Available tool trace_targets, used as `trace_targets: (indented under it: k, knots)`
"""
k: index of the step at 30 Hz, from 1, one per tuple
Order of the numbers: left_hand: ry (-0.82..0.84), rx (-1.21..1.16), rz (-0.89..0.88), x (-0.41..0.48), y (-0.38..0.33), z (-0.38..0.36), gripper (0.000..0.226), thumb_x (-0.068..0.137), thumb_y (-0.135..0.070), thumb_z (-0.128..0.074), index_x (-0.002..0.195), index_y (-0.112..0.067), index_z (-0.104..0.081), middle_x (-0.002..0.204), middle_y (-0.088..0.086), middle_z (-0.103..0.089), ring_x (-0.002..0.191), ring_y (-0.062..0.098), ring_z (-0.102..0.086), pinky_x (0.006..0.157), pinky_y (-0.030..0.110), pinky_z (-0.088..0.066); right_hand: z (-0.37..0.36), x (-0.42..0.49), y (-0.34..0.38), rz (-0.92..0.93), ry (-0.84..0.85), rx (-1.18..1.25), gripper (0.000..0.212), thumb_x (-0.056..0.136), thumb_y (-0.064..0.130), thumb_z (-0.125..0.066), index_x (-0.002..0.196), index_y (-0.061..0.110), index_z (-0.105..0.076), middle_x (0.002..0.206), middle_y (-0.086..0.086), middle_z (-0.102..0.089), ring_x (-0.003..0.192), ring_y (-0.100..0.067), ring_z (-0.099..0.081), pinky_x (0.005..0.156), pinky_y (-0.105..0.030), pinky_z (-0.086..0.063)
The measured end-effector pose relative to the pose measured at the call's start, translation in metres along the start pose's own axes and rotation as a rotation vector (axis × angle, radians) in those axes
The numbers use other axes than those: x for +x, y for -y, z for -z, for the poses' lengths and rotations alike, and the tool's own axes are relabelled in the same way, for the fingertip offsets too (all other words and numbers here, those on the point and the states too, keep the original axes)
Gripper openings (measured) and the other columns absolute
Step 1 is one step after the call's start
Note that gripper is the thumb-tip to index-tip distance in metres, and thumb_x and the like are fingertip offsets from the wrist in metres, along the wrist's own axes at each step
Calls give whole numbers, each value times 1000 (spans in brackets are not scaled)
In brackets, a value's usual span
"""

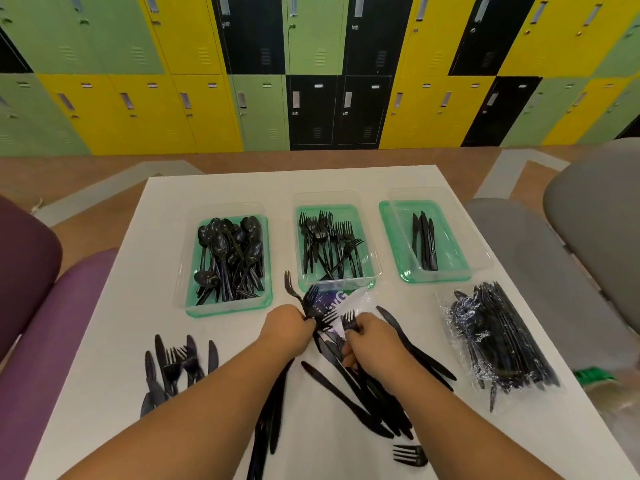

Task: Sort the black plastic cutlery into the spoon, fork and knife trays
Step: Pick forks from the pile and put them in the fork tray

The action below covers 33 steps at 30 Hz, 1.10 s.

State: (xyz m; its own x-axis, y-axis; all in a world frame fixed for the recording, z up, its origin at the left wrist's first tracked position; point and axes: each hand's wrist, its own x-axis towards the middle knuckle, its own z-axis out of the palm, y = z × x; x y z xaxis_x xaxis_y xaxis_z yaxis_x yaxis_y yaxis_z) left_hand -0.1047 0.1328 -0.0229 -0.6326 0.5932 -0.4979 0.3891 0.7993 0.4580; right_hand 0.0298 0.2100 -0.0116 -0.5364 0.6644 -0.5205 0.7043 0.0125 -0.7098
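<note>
Forearms (194,393) over half-hidden knives (346,398), gripped forks (317,306)

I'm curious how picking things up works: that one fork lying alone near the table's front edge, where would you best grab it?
Pinch the fork from above at its solid right end, thumb and finger across its narrow sides. The prongs point left and would be awkward to hold. It lies flat, apart from the pile, so nothing seems to block that end.

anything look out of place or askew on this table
A lone fork lies by itself at the near edge of the table. In the fork tray, one slanted fork lies crosswise over the others. Nothing looks spilled or broken.
</note>
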Motion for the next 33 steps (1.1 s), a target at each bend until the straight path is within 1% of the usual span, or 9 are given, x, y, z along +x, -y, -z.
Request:
trace_targets:
  k: [2, 4, 7, 12, 15, 20, 23, 27, 33]
  knots:
    - [-1, -18, -19, -6, 1, 2, 31, 95, -30, -49, 98, -3, -63, 96, 13, -65, 96, 31, -59, 73, 28, -41, -3, 0, 2, -43, 32, 140, 15, 93, 6, -41, 90, 17, -51, 79, -10, -62, 63, -21, -58, 55, -28, -49]
    - [-14, -58, -30, -13, 4, 4, 33, 97, -30, -47, 110, -3, -59, 107, 15, -64, 100, 30, -59, 79, 31, -45, -5, 3, 2, -33, 15, 139, 19, 92, 8, -42, 83, 22, -52, 73, -5, -56, 61, -18, -50, 56, -29, -42]
    - [16, -205, -39, -22, 10, 5, 29, 98, -28, -45, 108, -3, -57, 103, 15, -66, 90, 27, -64, 80, 36, -53, -9, 4, 3, -78, 6, 275, 20, 94, 17, -49, 74, 18, -55, 62, -2, -47, 53, -14, -39, 51, -29, -33]
    - [80, -519, -8, -47, 16, 2, 18, 100, -19, -42, 94, -5, -52, 77, 6, -57, 55, 16, -47, 47, 22, -38, -20, 4, 1, -277, 40, 611, 12, 89, 12, -60, 77, 10, -58, 59, -3, -44, 42, -11, -29, 41, -24, -24]
    - [136, -511, 21, -54, 19, -3, 19, 100, -20, -40, 95, -7, -52, 79, 7, -56, 54, 15, -43, 46, 22, -36, -30, -5, -1, -277, 104, 553, 6, 86, 12, -62, 81, 9, -63, 73, -7, -57, 44, -11, -32, 43, -23, -29]
    - [108, -390, -43, -60, 36, -2, 20, 99, -23, -41, 99, -8, -54, 78, 4, -55, 65, 18, -47, 63, 29, -40, -38, -16, -10, -186, 32, 455, 13, 91, 20, -58, 89, 13, -69, 77, -2, -60, 55, -12, -39, 47, -25, -32]
    - [221, -513, -100, -75, 35, 2, 22, 100, -22, -41, 107, -5, -54, 71, 3, -48, 55, 13, -38, 52, 24, -33, -35, -23, -8, -198, 98, 539, 16, 90, 28, -62, 88, 14, -68, 79, -2, -67, 50, -11, -35, 44, -23, -30]
    - [320, -623, -163, -91, 26, 1, 16, 101, -17, -39, 98, -10, -53, 64, 0, -39, 50, 10, -29, 43, 17, -24, -25, -31, -1, -169, 235, 680, 9, 89, 11, -61, 84, 14, -67, 59, 1, -59, 48, -8, -33, 39, -19, -24]
    - [351, -557, -191, -105, 32, -13, 25, 101, -15, -38, 94, -11, -62, 62, -2, -40, 49, 8, -33, 45, 17, -28, -4, -46, -17, -119, 203, 544, 24, 91, 3, -52, 80, 17, -68, 68, 0, -54, 51, -7, -43, 47, -20, -31]
